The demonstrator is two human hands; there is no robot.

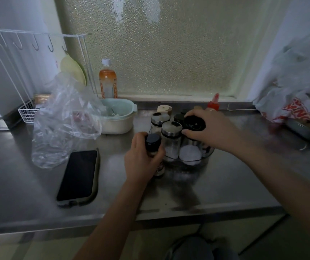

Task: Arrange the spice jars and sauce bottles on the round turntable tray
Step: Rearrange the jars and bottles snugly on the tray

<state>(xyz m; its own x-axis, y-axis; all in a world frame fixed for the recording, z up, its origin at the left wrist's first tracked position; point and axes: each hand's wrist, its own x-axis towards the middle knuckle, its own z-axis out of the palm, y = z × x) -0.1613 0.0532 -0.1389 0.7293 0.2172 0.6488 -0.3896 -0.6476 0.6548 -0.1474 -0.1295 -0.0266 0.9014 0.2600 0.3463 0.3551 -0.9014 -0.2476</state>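
Note:
A clear round turntable tray (188, 164) stands on the steel counter and holds several glass spice jars. One silver-lidded jar (171, 136) stands at its front, another (158, 119) behind it. My left hand (141, 160) grips a black-capped jar (153, 145) at the tray's left edge. My right hand (206, 128) grips the black lid of a jar (194, 122) on the tray's right side. Behind my right hand rises a red-capped sauce bottle (214, 104). A wooden-lidded jar (164, 108) sits at the back.
A phone (78, 177) lies at the left front. A crumpled clear plastic bag (64, 121) and a pale green bowl (118, 117) sit left of the tray. An orange drink bottle (107, 81) stands at the window. Plastic bags (296, 102) fill the right corner.

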